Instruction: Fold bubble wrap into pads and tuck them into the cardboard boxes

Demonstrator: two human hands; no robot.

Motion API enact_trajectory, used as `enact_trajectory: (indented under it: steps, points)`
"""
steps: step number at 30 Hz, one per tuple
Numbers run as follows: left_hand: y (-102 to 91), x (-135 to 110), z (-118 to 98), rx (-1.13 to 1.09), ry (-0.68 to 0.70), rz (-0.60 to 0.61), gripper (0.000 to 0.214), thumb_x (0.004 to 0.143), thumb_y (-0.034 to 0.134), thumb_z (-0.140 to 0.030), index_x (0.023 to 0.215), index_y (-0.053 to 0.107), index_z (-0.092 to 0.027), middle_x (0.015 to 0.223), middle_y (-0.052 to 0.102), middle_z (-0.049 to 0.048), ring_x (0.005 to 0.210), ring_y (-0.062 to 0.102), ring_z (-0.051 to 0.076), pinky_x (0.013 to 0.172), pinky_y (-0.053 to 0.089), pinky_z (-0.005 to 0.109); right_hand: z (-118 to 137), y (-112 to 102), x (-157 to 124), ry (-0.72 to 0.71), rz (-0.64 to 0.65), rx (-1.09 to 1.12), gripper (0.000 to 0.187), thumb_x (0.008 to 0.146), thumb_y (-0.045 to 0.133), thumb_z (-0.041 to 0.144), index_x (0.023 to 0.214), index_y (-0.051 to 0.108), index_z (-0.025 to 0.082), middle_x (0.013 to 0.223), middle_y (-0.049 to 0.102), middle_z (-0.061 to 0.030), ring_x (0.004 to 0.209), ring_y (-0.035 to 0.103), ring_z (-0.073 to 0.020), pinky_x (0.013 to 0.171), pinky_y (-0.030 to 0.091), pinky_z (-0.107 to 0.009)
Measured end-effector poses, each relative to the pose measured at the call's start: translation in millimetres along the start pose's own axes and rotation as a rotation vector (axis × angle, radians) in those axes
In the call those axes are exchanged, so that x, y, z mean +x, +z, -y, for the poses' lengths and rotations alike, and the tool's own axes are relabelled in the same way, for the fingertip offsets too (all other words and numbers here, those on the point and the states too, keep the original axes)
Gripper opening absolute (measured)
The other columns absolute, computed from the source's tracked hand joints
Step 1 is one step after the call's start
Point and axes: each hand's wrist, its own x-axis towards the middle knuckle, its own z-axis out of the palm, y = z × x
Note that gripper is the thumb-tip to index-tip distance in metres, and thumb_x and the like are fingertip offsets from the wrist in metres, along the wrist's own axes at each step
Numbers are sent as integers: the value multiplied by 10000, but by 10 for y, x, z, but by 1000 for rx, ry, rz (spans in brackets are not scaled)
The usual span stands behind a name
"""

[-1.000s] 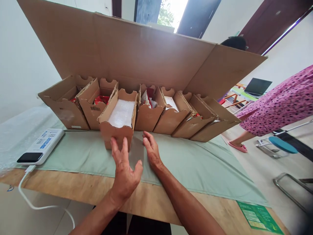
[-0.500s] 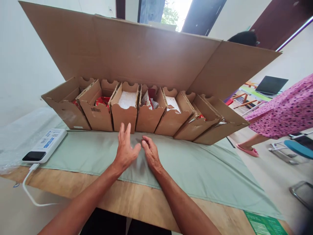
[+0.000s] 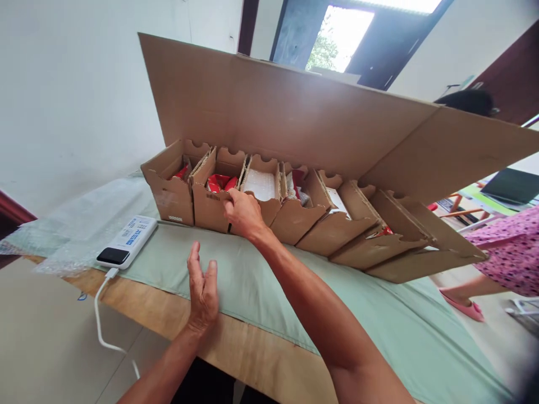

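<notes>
My right hand [image 3: 244,213] reaches left to the front of the second cardboard bin [image 3: 210,212], beside the third bin [image 3: 269,212]. Its fingers are loosely bent, with nothing visible in them; whether they touch the cardboard I cannot tell. Inside the second bin lies a red packet [image 3: 219,183], and the third holds bubble wrap [image 3: 260,185]. Lower down, my left hand [image 3: 202,292] is held up over the green cloth [image 3: 248,280], fingers apart and empty.
More bins stand in the row, backed by a tall cardboard panel [image 3: 295,106]. A white power bank [image 3: 128,241] with a cable [image 3: 101,320] lies left, near clear bubble wrap [image 3: 84,224]. At right stands a person in a pink dress [image 3: 509,247].
The view has swung left. My right hand has moved from beside the left hand up and left to the second bin, crossing above my left hand, which has drawn back.
</notes>
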Motion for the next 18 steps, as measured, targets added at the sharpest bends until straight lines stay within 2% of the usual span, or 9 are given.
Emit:
enact_trajectory:
  steps: [2,4,8,10,13,16,18]
  points:
    - [-16,60,13,-61,9,-90,658,1020,467,-549,1572,381,-202,1684,336,139,1581,280,271,1311,198,464,60,67,-23,13,-1,-20,229,973,518,198,1068,723,227,905,769,-66,862,697,-239,747,449,-297]
    - [-55,152,33,-186,-40,-195,663,1020,425,-595,1555,407,-204,1672,364,130,1574,303,248,1311,210,422,74,114,-214,-10,-15,26,194,981,523,214,983,715,236,838,759,-40,791,693,-223,701,434,-280]
    - [-229,368,16,-403,-180,-348,714,1000,311,-650,1530,411,-182,1643,400,166,1540,381,233,1285,285,403,-1,56,-930,-126,-61,239,206,964,516,212,890,703,254,702,711,8,646,659,-182,623,421,-261]
    - [-344,412,-27,-435,-203,-320,731,977,316,-672,1507,433,-184,1602,456,179,1513,429,242,1267,325,416,-112,-63,-1333,-173,-74,327,223,957,504,217,905,717,263,696,710,16,614,653,-172,604,438,-264]
    - [-459,333,-105,-432,-229,-178,729,947,361,-706,1472,477,-213,1513,559,172,1463,498,260,1238,374,457,-419,-336,-1840,-153,-62,416,219,951,525,261,965,744,278,704,732,18,605,679,-173,593,506,-268]
    - [-451,196,-167,-392,-237,-66,681,957,408,-678,1465,490,-230,1510,566,162,1451,511,276,1236,370,489,-902,-667,-2197,-74,-100,406,197,937,574,355,963,762,304,722,760,8,613,719,-194,585,564,-279]
    - [-405,194,-197,-280,-167,-52,632,937,532,-598,1451,504,-232,1535,540,160,1469,485,296,1243,351,502,-1281,-876,-2400,-8,-197,309,210,906,606,444,924,777,325,779,784,-14,627,735,-219,565,576,-304]
